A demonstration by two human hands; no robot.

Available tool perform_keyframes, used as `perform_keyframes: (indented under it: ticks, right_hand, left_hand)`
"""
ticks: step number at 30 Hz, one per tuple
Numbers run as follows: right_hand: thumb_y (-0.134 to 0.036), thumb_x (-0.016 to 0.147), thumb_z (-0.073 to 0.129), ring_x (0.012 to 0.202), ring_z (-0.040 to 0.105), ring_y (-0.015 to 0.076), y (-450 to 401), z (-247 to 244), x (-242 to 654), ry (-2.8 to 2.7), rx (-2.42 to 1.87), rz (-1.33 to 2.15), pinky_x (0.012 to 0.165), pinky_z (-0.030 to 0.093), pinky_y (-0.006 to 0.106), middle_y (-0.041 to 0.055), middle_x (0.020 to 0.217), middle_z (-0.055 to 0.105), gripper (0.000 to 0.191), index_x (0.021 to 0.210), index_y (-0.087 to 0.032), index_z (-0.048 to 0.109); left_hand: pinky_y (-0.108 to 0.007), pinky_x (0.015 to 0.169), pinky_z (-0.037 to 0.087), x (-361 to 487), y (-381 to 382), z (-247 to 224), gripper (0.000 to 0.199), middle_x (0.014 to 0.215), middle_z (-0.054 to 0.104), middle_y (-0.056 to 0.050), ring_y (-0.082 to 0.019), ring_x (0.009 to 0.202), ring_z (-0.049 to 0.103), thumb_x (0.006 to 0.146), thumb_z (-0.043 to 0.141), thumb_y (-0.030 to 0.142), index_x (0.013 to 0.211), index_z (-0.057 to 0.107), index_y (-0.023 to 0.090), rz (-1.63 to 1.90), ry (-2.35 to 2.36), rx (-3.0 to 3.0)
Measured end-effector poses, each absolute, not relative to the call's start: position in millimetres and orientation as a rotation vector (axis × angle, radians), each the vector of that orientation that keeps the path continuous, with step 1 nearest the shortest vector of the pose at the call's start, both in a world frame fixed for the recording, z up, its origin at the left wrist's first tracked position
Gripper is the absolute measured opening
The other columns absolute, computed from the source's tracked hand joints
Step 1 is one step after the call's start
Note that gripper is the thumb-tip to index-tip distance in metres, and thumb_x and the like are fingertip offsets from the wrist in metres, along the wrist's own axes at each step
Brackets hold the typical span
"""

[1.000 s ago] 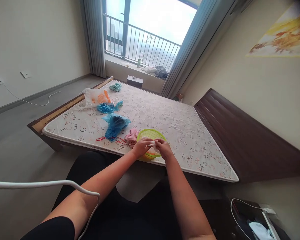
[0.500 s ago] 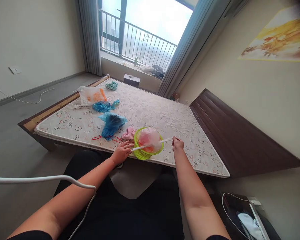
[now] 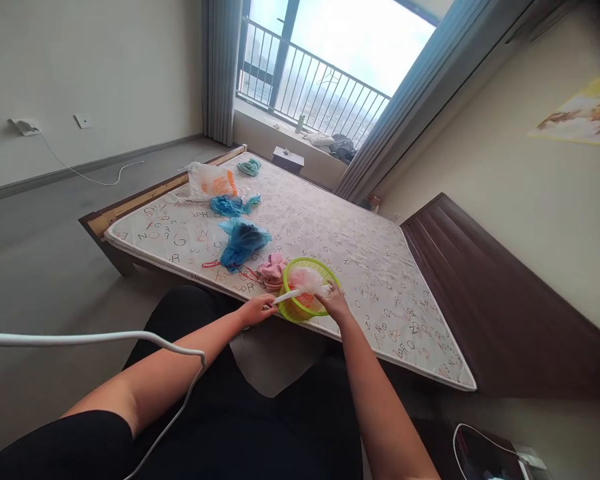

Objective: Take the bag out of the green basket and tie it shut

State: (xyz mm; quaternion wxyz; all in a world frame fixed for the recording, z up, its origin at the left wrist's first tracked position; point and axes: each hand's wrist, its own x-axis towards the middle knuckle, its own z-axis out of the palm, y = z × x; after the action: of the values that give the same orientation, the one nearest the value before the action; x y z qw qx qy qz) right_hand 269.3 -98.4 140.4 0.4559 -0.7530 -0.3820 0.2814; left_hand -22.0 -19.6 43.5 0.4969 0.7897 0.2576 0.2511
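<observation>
A yellow-green plastic basket stands at the mattress's near edge. Inside it lies a whitish see-through plastic bag with something pink and orange in it. My left hand is closed on one twisted end of the bag, stretched out over the basket's left rim. At the right rim, my right hand has its fingers closed around the bag's other part. A pink cloth lies against the basket's left side. Left of that rests a blue plastic bag with something dark in it.
Farther back on the mattress lie another blue bag, a white bag with orange print and a coil of green cord. A dark headboard rises at the right. A white cable crosses my left arm.
My right hand has moved left from beyond the basket to its right rim, and the stretched bag end there is no longer seen. The whole view has shifted, with the room appearing farther right.
</observation>
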Motion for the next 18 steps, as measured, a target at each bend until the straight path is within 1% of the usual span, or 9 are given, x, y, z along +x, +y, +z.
perform_keyframes:
  ticks: [2, 5, 7, 9, 10, 12, 14, 16, 18]
  right_hand:
    - [-0.016, 0.054, 0.089, 0.085, 0.059, 0.024, -90, 138, 261, -1.109, -1.908, 0.659, 0.079, 0.045, 0.034, 0.0006, 0.078, 0.064, 0.047, 0.095, -0.026, 0.069]
    - [-0.014, 0.06, 0.081, 0.078, 0.056, 0.0226, -80, 145, 259, -1.223, -1.97, 0.628, 0.08, 0.042, 0.035, 0.0004, 0.069, 0.061, 0.024, 0.076, -0.025, 0.067]
    - [-0.018, 0.067, 0.076, 0.08, 0.056, 0.0225, -75, 161, 264, -1.275, -2.005, 0.563, 0.081, 0.042, 0.034, 0.002, 0.072, 0.063, 0.014, 0.074, -0.025, 0.066]
    - [-0.026, 0.074, 0.07, 0.083, 0.057, 0.0227, -70, 188, 271, -1.353, -2.052, 0.412, 0.083, 0.043, 0.034, 0.0041, 0.078, 0.065, 0.007, 0.081, -0.024, 0.069]
    - [-0.03, 0.078, 0.065, 0.084, 0.058, 0.0228, -66, 205, 272, -1.417, -2.071, 0.3, 0.084, 0.044, 0.034, 0.0054, 0.082, 0.066, 0.012, 0.086, -0.023, 0.071]
    - [-0.036, 0.082, 0.059, 0.09, 0.059, 0.0235, -54, 239, 269, -1.466, -2.074, 0.109, 0.088, 0.046, 0.035, 0.0083, 0.093, 0.066, 0.025, 0.095, -0.021, 0.073]
    - [-0.038, 0.081, 0.057, 0.1, 0.059, 0.0242, -37, 266, 255, -1.439, -2.014, -0.059, 0.093, 0.046, 0.036, 0.0108, 0.106, 0.063, 0.033, 0.103, -0.019, 0.072]
    - [-0.034, 0.078, 0.058, 0.102, 0.058, 0.0239, -15, 279, 230, -1.478, -1.924, -0.08, 0.096, 0.046, 0.037, 0.011, 0.11, 0.061, 0.031, 0.102, -0.018, 0.07]
    - [-0.031, 0.077, 0.06, 0.095, 0.058, 0.0227, 11, 276, 197, -1.535, -1.85, 0.068, 0.092, 0.048, 0.036, 0.0077, 0.097, 0.062, 0.022, 0.094, -0.019, 0.068]
  left_hand:
    - [-0.032, 0.084, 0.058, -21, -23, 47, 0.036, 0.114, 0.072, -0.008, -0.021, 0.099, 0.068, 0.09, 0.065, 0.039, 0.118, 0.072, 0.018, 0.567, 0.611, 1.898]
    - [-0.033, 0.084, 0.058, -19, -27, 47, 0.039, 0.112, 0.072, -0.009, -0.021, 0.097, 0.068, 0.089, 0.066, 0.037, 0.123, 0.07, 0.017, 0.545, 0.6, 1.875]
    - [-0.032, 0.082, 0.058, -16, -29, 45, 0.049, 0.118, 0.071, -0.01, -0.019, 0.093, 0.068, 0.089, 0.067, 0.036, 0.134, 0.063, 0.019, 0.586, 0.609, 1.793]
    - [-0.032, 0.082, 0.058, -12, -28, 41, 0.068, 0.13, 0.066, -0.011, -0.017, 0.091, 0.068, 0.088, 0.068, 0.035, 0.152, 0.047, 0.024, 0.689, 0.619, 1.681]
    - [-0.033, 0.083, 0.058, -10, -27, 39, 0.079, 0.137, 0.062, -0.013, -0.016, 0.091, 0.068, 0.088, 0.068, 0.035, 0.16, 0.035, 0.027, 0.746, 0.619, 1.63]
    - [-0.036, 0.086, 0.058, -5, -25, 33, 0.095, 0.149, 0.053, -0.017, -0.015, 0.091, 0.07, 0.09, 0.067, 0.036, 0.167, 0.011, 0.032, 0.814, 0.62, 1.558]
    - [-0.038, 0.089, 0.058, -1, -22, 26, 0.103, 0.156, 0.046, -0.021, -0.017, 0.092, 0.072, 0.091, 0.066, 0.037, 0.167, -0.003, 0.032, 0.773, 0.646, 1.531]
    - [-0.04, 0.092, 0.057, 1, -20, 21, 0.107, 0.16, 0.04, -0.024, -0.019, 0.094, 0.073, 0.089, 0.068, 0.037, 0.168, -0.004, 0.029, 0.653, 0.675, 1.556]
    - [-0.042, 0.097, 0.055, 0, -19, 18, 0.107, 0.16, 0.04, -0.025, -0.021, 0.097, 0.074, 0.087, 0.07, 0.037, 0.168, 0.002, 0.026, 0.541, 0.686, 1.635]
